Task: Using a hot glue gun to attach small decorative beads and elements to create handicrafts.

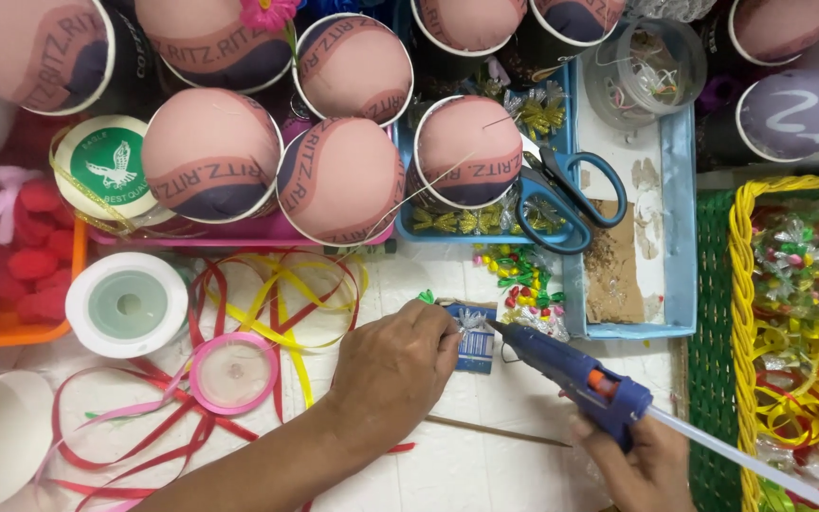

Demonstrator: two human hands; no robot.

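My left hand (398, 365) pinches a small blue gift box (475, 343) with a silver bow against the white tabletop. My right hand (642, 465) grips a blue glue gun (571, 372) with an orange trigger. Its nozzle points up-left and touches the box's top right edge near the bow. A clear glue stick (751, 457) juts from the back of the gun toward the lower right. A small green piece (426, 297) peeks out above my left fingers.
Cups holding pink foam balls (338, 180) crowd the top. Blue-handled scissors (561, 194) lie in a blue tray (680, 237). Red, yellow and pink ribbons (267, 313) sprawl left, beside a white spool (127, 303). A yellow basket (741, 284) of ribbon sits right. A thin stick (495, 431) lies below the box.
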